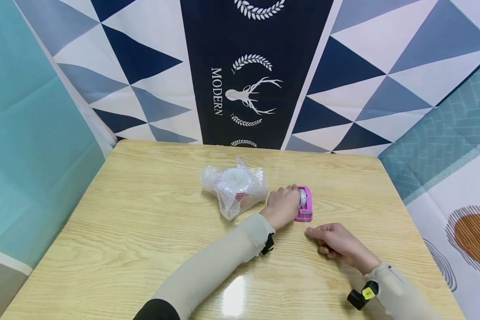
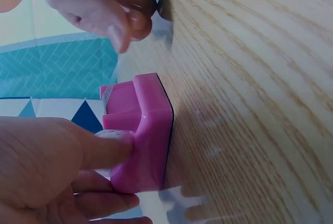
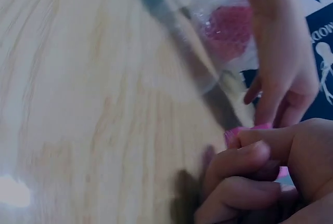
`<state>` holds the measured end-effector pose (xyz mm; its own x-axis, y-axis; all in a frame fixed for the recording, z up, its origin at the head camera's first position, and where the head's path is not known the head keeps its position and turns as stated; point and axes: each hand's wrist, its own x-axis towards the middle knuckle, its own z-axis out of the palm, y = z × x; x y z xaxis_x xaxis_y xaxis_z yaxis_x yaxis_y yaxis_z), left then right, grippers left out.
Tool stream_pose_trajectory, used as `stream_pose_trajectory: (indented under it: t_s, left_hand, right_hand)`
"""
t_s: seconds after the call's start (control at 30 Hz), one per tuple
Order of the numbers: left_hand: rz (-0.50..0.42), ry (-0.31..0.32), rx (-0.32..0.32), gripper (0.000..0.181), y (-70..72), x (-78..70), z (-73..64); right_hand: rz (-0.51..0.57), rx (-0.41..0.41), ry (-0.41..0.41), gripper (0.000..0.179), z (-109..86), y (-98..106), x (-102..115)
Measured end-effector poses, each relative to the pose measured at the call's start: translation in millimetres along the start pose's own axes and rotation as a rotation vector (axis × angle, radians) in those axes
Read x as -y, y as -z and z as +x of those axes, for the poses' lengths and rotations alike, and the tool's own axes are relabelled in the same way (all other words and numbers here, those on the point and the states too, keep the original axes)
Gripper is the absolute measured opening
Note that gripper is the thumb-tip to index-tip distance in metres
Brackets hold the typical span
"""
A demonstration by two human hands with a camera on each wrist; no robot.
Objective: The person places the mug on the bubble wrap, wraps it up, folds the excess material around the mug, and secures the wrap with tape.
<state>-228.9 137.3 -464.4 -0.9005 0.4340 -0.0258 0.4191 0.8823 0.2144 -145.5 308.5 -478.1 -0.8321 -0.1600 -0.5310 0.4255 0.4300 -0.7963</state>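
My left hand grips a pink tape dispenser on the table, its thumb against the side by the tape roll. In the left wrist view, the serrated cutter of the dispenser faces up and away from that hand. My right hand hovers just off the cutter end, thumb and forefinger drawn together and the other fingers curled. I cannot tell whether clear tape lies between its fingertips. Left of the left hand lies a bubble-wrapped bundle, a round white shape and a reddish patch showing through.
The wooden table ends at a patterned cloth backdrop, with a teal cloth at the left. Dark wrist devices sit on both sleeves. The left forearm crosses over the table's front half.
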Motion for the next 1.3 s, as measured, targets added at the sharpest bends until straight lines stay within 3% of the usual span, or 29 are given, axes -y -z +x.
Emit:
stream_pose_trajectory:
  t_s: [0.13, 0.23, 0.4, 0.63, 0.93, 1.3]
  left_hand:
    - [-0.036, -0.002, 0.023, 0.064, 2.3, -0.1, -1.5]
    - [-0.073, -0.001, 0.059, 0.081, 3.9, -0.5, -3.2]
    - [-0.031, -0.009, 0.113, 0.101, 4.1, -1.4, -5.9]
    - [0.006, -0.009, 0.122, 0.100, 0.8, -2.9, -6.1]
    - [0.214, -0.125, 0.109, 0.104, -2.6, 0.2, -1.7]
    - [0.264, -0.107, 0.070, 0.099, -2.5, -3.1, -2.5]
  right_hand:
    - [-0.041, -0.052, -0.001, 0.043, 4.5, -2.3, -1.9]
    - [-0.047, -0.066, 0.003, 0.039, 6.0, -3.1, -2.0]
    - [-0.055, -0.073, 0.015, 0.037, 7.6, -4.3, -2.2]
    - [-0.045, -0.092, -0.004, 0.037, 9.5, -8.2, -4.8]
    - [0.014, -0.130, -0.031, 0.031, 10.4, -11.3, -5.0]
    - [0.063, -0.129, -0.039, 0.032, 12.6, -13.5, -3.6]
